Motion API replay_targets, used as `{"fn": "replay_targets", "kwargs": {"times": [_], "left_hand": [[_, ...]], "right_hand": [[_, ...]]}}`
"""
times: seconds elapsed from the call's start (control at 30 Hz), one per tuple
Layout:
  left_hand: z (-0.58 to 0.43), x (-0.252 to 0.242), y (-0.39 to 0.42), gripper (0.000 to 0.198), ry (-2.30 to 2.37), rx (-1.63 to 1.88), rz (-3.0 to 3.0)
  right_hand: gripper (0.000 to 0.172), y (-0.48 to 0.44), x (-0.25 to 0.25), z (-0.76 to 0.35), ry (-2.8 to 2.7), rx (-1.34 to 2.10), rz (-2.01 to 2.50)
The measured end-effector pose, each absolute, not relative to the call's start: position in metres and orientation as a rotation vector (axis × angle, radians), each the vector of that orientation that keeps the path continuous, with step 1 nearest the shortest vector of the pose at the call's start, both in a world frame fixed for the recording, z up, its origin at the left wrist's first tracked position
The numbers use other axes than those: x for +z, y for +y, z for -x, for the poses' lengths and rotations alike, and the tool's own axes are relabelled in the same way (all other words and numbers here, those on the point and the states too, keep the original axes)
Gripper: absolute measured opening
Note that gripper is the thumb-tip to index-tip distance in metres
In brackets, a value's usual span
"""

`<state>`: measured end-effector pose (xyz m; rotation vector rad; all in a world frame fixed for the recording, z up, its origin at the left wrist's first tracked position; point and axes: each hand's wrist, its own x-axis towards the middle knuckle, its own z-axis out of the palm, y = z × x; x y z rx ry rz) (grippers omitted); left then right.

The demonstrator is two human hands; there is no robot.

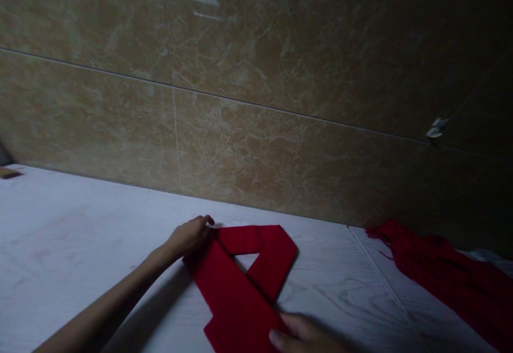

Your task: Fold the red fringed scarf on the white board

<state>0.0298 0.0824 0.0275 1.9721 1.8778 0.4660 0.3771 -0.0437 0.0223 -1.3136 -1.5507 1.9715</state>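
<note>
A red cloth (234,283) lies folded on the pale wood-grain surface (72,246), with its far strip bent back into a loop that leaves a small triangular gap. My left hand (191,234) rests on the cloth's far left corner, fingers curled down and pressing on the fold. My right hand (301,336) shows only partly at the bottom edge, its fingers lying on the cloth's near end and holding it down.
A second red cloth (444,278) lies crumpled along the right side by the wall. A brown marbled tile wall (256,101) rises just behind the surface. A small brown object (8,172) sits at the far left edge.
</note>
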Motion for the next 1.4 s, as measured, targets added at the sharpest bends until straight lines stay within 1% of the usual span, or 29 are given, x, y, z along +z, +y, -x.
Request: {"fn": "replay_targets", "kwargs": {"times": [0.03, 0.07, 0.13, 0.2, 0.23, 0.3, 0.4, 0.57, 0.67, 0.87, 0.97, 1.0, 1.07, 1.17, 1.23, 1.3, 1.4], "left_hand": [[-0.030, 0.029, 0.079, 0.040, 1.911, 0.482, -1.988], [-0.031, 0.032, 0.075, 0.043, 1.942, 0.499, -1.999], [-0.035, 0.036, 0.067, 0.047, 2.012, 0.509, -1.993], [-0.039, 0.040, 0.060, 0.051, 2.088, 0.449, -1.947], [-0.041, 0.041, 0.057, 0.052, 2.118, 0.399, -1.923], [-0.044, 0.040, 0.054, 0.053, 2.163, 0.297, -1.892], [-0.046, 0.035, 0.059, 0.049, 2.175, 0.247, -1.884], [-0.056, 0.023, 0.092, 0.030, 2.050, 0.388, -1.938], [-0.071, 0.018, 0.113, 0.028, 1.980, 0.414, -1.987], [-0.097, 0.012, 0.138, 0.032, 1.797, 0.497, -2.143], [-0.093, 0.013, 0.145, 0.035, 1.676, 0.545, -2.195], [-0.091, 0.015, 0.145, 0.037, 1.660, 0.569, -2.198], [-0.088, 0.020, 0.139, 0.042, 1.664, 0.651, -2.218], [-0.090, 0.025, 0.116, 0.045, 1.583, 0.757, -2.355], [-0.094, 0.023, 0.096, 0.045, 1.419, 0.667, -2.468], [-0.096, 0.017, 0.080, 0.049, 1.284, 0.499, -2.522], [-0.097, 0.006, 0.071, 0.054, 1.256, 0.340, -2.558]], "right_hand": [[0.043, -0.036, 0.030, -0.386, -1.704, 1.805, 1.437], [0.040, -0.025, 0.038, -0.393, -1.855, 1.598, 1.536], [0.039, 0.009, 0.053, -0.400, -2.056, 1.113, 1.623], [0.034, 0.050, 0.061, -0.396, -2.096, 0.602, 1.671], [0.033, 0.070, 0.061, -0.391, -2.075, 0.473, 1.714], [0.034, 0.104, 0.054, -0.377, -2.055, 0.354, 1.795], [0.033, 0.130, 0.036, -0.361, -2.064, 0.313, 1.884], [0.022, 0.125, 0.014, -0.371, -2.026, 0.265, 1.948], [0.025, 0.118, 0.010, -0.394, -1.969, 0.253, 1.949], [0.030, 0.113, 0.006, -0.433, -1.899, 0.237, 1.929], [0.029, 0.109, 0.009, -0.435, -1.901, 0.189, 1.894], [0.031, 0.106, 0.010, -0.431, -1.908, 0.157, 1.869], [0.041, 0.096, 0.010, -0.417, -1.947, 0.106, 1.786], [0.051, 0.074, 0.003, -0.393, -2.141, 0.096, 1.583], [0.054, 0.061, -0.003, -0.383, -2.289, 0.141, 1.487], [0.057, 0.057, -0.009, -0.381, -2.382, 0.187, 1.490], [0.057, 0.068, -0.009, -0.386, -2.444, 0.180, 1.548]]}}
